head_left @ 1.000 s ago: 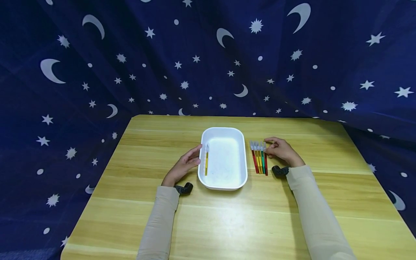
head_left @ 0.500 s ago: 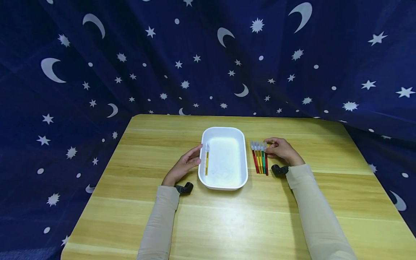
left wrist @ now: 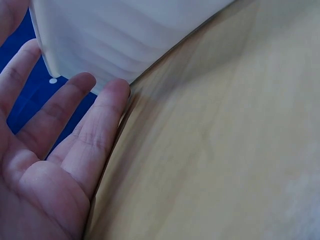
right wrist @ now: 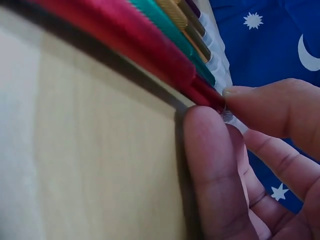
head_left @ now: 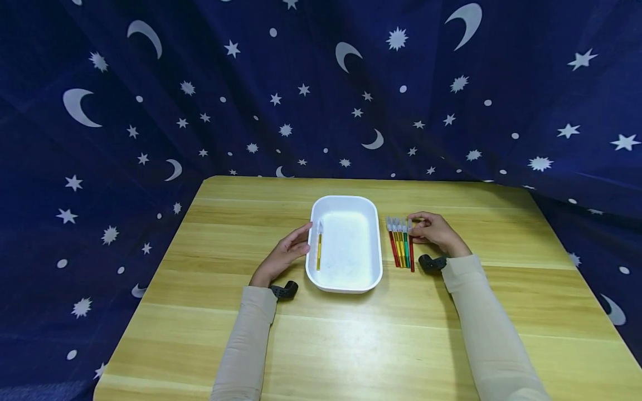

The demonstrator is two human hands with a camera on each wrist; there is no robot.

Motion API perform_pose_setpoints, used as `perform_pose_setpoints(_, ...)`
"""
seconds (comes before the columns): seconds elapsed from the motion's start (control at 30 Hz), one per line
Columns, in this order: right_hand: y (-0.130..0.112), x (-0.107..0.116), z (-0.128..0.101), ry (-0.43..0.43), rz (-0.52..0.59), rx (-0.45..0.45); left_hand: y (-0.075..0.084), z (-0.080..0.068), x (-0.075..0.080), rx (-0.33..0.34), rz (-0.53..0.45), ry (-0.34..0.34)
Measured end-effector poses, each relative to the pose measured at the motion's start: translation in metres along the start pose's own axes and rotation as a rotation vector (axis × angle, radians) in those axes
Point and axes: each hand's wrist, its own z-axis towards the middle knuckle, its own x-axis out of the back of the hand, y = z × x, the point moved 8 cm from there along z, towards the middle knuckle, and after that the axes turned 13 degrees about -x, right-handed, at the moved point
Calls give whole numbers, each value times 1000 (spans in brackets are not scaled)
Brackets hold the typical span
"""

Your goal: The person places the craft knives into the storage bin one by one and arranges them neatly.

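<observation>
A white tray [head_left: 373, 245] sits mid-table with one yellow pen [head_left: 319, 250] lying along its left side. Right of it lies a row of several coloured pens [head_left: 399, 245]. My right hand [head_left: 433, 231] pinches the outermost red pen [head_left: 411, 252] near its clear cap end; the right wrist view shows thumb and forefinger [right wrist: 260, 107] closed on that red pen [right wrist: 150, 55], which still lies on the wood. My left hand [head_left: 283, 256] rests with straight fingers [left wrist: 97, 127] against the tray's left wall [left wrist: 125, 40].
The wooden table [head_left: 351, 334] is backed and flanked by a dark blue cloth [head_left: 200, 83] with moons and stars. Black wrist-camera mounts [head_left: 284, 290] sit at both wrists.
</observation>
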Motion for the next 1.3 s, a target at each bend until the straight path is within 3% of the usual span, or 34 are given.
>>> perform_pose_setpoints(0.57,0,1,-7,13,23,33,0,0,-3,-1,-20,-4)
perform_pose_setpoints(1.3,-21,-9,-26,64,68,165,3,-1,-2,-12,-24,-7)
